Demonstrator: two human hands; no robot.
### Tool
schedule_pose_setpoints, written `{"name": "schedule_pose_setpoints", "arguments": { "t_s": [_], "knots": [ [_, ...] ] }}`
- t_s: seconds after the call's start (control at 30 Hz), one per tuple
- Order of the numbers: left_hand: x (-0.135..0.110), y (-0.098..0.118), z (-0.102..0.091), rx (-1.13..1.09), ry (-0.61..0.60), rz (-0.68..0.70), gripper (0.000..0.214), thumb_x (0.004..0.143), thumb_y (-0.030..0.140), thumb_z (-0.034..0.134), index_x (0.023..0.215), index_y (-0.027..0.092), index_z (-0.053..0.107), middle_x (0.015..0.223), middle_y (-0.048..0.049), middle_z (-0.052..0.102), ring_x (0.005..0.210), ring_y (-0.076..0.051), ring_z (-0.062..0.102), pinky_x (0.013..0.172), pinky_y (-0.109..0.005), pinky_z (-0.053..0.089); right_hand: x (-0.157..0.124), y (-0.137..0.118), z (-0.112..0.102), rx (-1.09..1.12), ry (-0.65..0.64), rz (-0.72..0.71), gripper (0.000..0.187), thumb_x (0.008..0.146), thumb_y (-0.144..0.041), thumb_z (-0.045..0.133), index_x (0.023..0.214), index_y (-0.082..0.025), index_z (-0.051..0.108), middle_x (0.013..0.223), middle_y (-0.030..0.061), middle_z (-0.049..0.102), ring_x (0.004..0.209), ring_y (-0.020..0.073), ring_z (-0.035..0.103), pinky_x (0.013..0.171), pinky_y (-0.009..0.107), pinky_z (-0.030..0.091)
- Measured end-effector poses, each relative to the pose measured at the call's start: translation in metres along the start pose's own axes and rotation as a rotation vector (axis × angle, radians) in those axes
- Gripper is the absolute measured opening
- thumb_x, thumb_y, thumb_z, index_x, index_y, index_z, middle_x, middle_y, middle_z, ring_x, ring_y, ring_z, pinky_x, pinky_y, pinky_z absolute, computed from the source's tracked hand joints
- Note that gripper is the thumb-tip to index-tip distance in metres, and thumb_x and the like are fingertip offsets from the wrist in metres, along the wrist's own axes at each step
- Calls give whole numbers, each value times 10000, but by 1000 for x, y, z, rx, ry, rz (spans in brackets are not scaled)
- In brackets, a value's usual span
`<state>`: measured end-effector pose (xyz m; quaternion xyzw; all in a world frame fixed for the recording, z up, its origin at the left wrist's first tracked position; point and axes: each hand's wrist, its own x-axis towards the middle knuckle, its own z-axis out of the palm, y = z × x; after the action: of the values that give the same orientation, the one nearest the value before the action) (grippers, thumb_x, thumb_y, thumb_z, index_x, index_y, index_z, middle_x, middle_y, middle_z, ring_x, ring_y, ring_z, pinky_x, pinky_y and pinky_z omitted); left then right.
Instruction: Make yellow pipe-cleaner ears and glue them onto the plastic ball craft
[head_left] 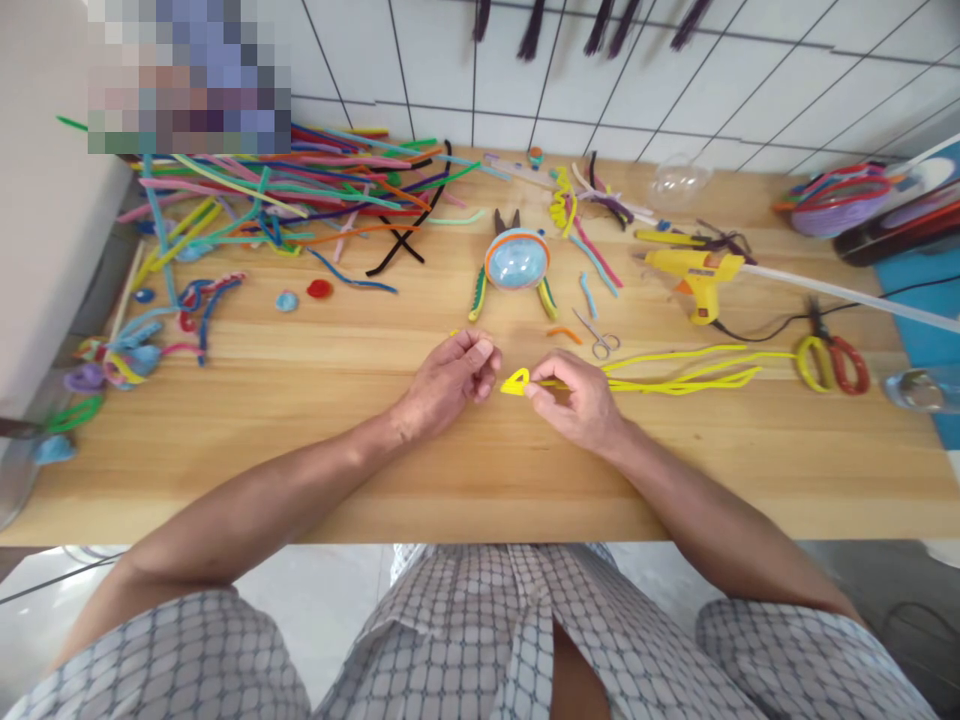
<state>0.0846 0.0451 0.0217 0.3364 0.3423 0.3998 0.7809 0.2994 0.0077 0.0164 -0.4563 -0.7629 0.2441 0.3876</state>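
My right hand (581, 400) pinches a bundle of yellow pipe cleaners (516, 382) near one end. That end is bent into a small triangular loop pointing left, and the long loose ends trail to the right across the wood. Just left of the loop, apart from it, is my left hand (450, 385), its fingers curled together. A speck of yellow shows behind its knuckles; whether the fingers hold anything is hidden. Beyond both hands sits a clear dome with an orange rim and blue inside (517, 260), resting over green-and-yellow-handled pliers (478, 292).
Many coloured pipe cleaners (300, 190) are heaped at the back left. To the right lie small scissors (604, 345), a yellow glue gun (701, 280) with a cord, and red-and-yellow-handled scissors (831, 362). Finished-looking twisted pieces (131, 360) lie at the left edge.
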Motion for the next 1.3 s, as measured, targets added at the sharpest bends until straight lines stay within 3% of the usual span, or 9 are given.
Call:
{"name": "schedule_pose_setpoints", "arguments": {
  "t_s": [0.7,0.9,1.07,1.3],
  "knots": [
    [3,3,3,-92,115,-38,359,905,412,881,827,159,639,761,7,683,520,-63,544,484,-189,432,0,0,0,0,2,-20,127,937,-190,654,838,-251,601,772,0,688,685,167,608,655,319,483],
    [5,3,0,-106,98,-42,291,854,293,930,870,128,690,841,3,719,514,-34,539,497,-170,445,1,-1,0,7,5,-30,132,935,-177,656,843,-254,600,767,-6,679,683,165,608,651,314,479],
    [5,5,2,-116,115,-78,277,939,343,857,854,146,682,733,10,690,489,-53,525,482,-177,439,1,-1,0,18,6,-29,134,929,-172,662,844,-255,601,771,-8,683,685,168,610,654,314,482],
    [5,4,1,-116,98,-77,312,944,377,854,824,137,694,710,1,689,472,-55,536,460,-177,413,1,0,0,7,5,-31,137,929,-171,656,839,-255,595,772,-5,685,687,168,611,654,315,486]
  ]
}}
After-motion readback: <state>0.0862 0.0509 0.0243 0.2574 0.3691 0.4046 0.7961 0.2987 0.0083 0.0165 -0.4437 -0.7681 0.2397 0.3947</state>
